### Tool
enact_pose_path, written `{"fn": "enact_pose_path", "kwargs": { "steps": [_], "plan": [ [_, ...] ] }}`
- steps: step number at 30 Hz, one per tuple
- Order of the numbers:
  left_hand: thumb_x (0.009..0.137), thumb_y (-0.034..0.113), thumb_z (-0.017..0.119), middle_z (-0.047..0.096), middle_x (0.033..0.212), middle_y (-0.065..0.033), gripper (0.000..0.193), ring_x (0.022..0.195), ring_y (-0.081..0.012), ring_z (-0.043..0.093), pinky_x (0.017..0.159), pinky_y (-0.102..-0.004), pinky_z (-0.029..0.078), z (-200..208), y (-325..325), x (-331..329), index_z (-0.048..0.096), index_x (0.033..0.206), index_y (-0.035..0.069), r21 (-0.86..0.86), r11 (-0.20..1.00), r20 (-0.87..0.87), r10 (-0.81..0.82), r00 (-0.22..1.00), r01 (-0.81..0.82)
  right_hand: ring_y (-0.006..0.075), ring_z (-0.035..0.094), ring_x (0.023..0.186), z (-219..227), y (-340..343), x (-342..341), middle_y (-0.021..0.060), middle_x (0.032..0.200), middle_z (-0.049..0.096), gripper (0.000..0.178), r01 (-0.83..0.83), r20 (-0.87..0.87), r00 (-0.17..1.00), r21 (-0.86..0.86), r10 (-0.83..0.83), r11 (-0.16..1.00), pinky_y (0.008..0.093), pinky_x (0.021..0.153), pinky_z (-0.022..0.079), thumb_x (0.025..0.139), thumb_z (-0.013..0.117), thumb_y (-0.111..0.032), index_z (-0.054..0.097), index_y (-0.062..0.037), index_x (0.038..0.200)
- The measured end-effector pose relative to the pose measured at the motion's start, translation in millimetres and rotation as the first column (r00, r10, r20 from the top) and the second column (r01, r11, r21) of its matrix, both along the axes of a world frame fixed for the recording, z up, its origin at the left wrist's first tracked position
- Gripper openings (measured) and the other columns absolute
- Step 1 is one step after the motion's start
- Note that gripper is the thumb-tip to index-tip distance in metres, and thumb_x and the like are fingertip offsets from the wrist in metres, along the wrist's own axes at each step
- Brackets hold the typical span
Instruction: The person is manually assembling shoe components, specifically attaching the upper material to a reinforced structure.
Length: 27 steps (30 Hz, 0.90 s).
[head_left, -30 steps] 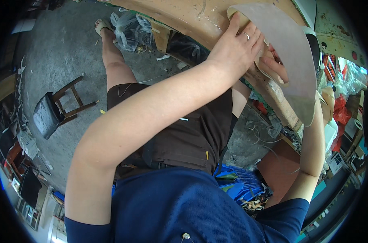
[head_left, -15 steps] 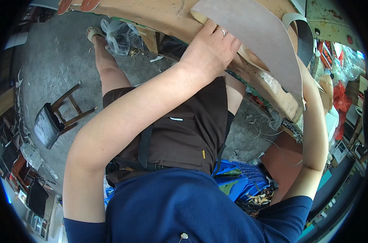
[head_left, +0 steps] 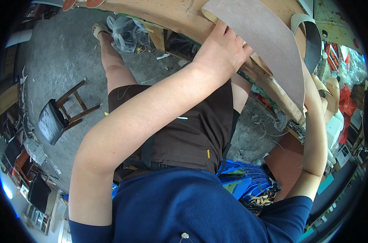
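Note:
A large, curved, grey-beige sheet that looks like leather [head_left: 269,40] hangs over the edge of the wooden workbench [head_left: 159,15]. My left hand [head_left: 224,49] is at the sheet's near left edge, fingers bent and closed around it, with the fingertips partly hidden. On the right my forearm [head_left: 316,133] reaches up behind the sheet, which covers my right hand. A loop-shaped band, pale outside and dark inside [head_left: 312,42], stands beside the sheet at the far right.
A wooden stool with a dark seat [head_left: 53,121] stands on the concrete floor to the left. Clear plastic bags [head_left: 125,34] lie by the bench leg. Blue bags [head_left: 249,178] and scraps are below right. Red plastic [head_left: 346,103] and clutter sit at the right.
The whole view has shifted slightly, so most things appear further right. My left hand has turned a little at the sheet's edge, and its ring is now hidden.

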<state>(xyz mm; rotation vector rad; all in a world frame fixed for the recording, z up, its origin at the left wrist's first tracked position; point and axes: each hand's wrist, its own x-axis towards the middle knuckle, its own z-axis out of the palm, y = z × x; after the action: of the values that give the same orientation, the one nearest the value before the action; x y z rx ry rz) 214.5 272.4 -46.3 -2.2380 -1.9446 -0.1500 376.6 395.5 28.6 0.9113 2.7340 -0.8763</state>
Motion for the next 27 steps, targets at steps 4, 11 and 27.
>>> {"fn": "enact_pose_path", "kwargs": {
  "steps": [4,11,27],
  "plan": [
    [0.087,0.025,0.059,0.064,0.109,0.0032,0.034,0.112,-0.0149,0.055,0.110,-0.0479,0.022,-4.6,3.8,7.3,0.060,0.120,0.018,0.040,0.998,-0.039,0.045,0.998,-0.043,0.0209,0.066,0.082,10.9,-13.2,-3.9,0.0190,0.091,0.068,0.033,0.207,0.042,0.978,-0.117,-0.203,0.971,0.0313,0.074,0.050,0.083,0.064,-0.015,0.061,0.0063,0.108],
    [0.087,0.024,0.058,0.064,0.110,0.0043,0.033,0.114,-0.0138,0.054,0.110,-0.0428,0.022,-7.5,5.0,4.4,0.060,0.120,0.018,0.087,0.996,-0.047,0.020,0.999,-0.016,0.0203,0.067,0.083,5.9,-7.0,-0.7,0.0185,0.091,0.069,0.033,0.160,-0.015,0.986,-0.148,-0.164,0.976,0.0310,0.073,0.050,0.084,0.064,-0.015,0.062,0.0069,0.108],
    [0.084,0.007,0.053,0.059,0.112,-0.0124,0.033,0.113,-0.0264,0.054,0.095,-0.0362,0.044,-12.3,18.7,28.4,0.058,0.116,0.004,0.398,0.858,0.660,-0.021,0.751,-0.325,0.0418,0.063,0.091,15.7,-21.8,-21.4,0.0271,0.087,0.064,0.025,0.033,0.108,0.993,0.143,-0.049,0.989,0.0417,0.072,0.050,0.082,0.062,-0.013,0.049,0.0004,0.099]
  ]
}}
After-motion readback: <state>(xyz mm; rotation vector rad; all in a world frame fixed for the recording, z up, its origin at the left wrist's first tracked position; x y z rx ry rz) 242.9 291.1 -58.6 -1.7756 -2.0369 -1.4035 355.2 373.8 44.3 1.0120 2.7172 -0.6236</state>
